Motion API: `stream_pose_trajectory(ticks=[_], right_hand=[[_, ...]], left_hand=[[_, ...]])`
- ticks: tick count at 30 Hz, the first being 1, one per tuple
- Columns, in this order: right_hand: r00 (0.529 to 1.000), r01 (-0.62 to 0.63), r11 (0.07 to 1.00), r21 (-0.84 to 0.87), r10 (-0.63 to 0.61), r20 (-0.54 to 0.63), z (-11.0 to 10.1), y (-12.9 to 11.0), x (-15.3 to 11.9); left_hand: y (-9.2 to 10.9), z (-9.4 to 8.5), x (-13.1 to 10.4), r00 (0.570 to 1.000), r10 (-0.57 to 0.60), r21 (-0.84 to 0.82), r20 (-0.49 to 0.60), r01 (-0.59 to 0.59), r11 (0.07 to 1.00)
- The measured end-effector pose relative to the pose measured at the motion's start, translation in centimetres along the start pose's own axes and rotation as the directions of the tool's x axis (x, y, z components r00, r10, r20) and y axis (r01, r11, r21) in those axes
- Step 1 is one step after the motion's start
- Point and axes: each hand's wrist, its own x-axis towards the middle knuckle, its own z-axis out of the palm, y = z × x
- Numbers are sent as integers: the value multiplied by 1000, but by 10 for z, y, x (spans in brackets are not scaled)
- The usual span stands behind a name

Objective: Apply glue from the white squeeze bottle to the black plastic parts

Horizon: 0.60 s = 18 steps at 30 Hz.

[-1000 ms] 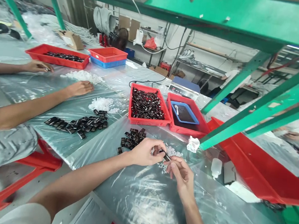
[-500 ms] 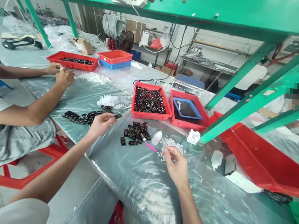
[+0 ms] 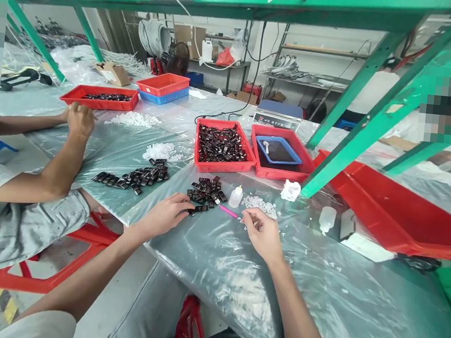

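My left hand (image 3: 168, 214) is at the near left edge of a pile of small glossy black plastic pieces (image 3: 206, 190), its thumb and fingers closed around one black piece (image 3: 191, 209). My right hand (image 3: 262, 233) hovers just in front of a heap of small white plastic bits (image 3: 262, 205), thumb and forefinger pinched. Whatever is between those fingertips is too small to make out. Between my hands lies a pink stick-like tool (image 3: 228, 211) with a pale tip against the black pieces. A small translucent squeeze bottle (image 3: 236, 197) stands upright behind it.
Behind the pile stand a red tray (image 3: 222, 164) full of black pieces and another red tray (image 3: 281, 173) holding a blue one. A green post (image 3: 347, 143) and a tilted red bin (image 3: 384, 216) are at right. A co-worker's hand (image 3: 81, 119) is at left.
My left hand has moved right and down from the left-hand group of black pieces to the nearer pile. My right hand has shifted slightly left and off the white bits. The view has tilted a little.
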Motion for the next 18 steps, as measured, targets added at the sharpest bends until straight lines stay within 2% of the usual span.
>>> stream_pose_trajectory(ticks=[3,7,9,11,14,16,18], right_hand=[[1000,19,1000,-8,-19,7,1,-4,-2],[999,23,997,70,-26,46,5,-15,-6],[998,19,992,126,-28,63,8,-18,-6],[998,23,987,157,-31,51,10,-18,-6],[998,16,984,177,-4,-66,7,-12,-2],[985,-8,980,199,42,-166,1,-5,3],[965,-27,976,218,82,-249,-7,0,7]], left_hand=[[10,2,3,1000,-20,-15,15,20,1000],[37,13,7,991,-112,-255,-78,89,963],[56,22,20,985,-121,-359,-125,69,931],[77,30,42,987,-54,-400,-151,-11,917],[100,36,83,979,124,-314,-160,-169,934],[105,36,103,945,259,-237,-200,-304,923],[100,35,114,888,339,-209,-310,-411,887]])
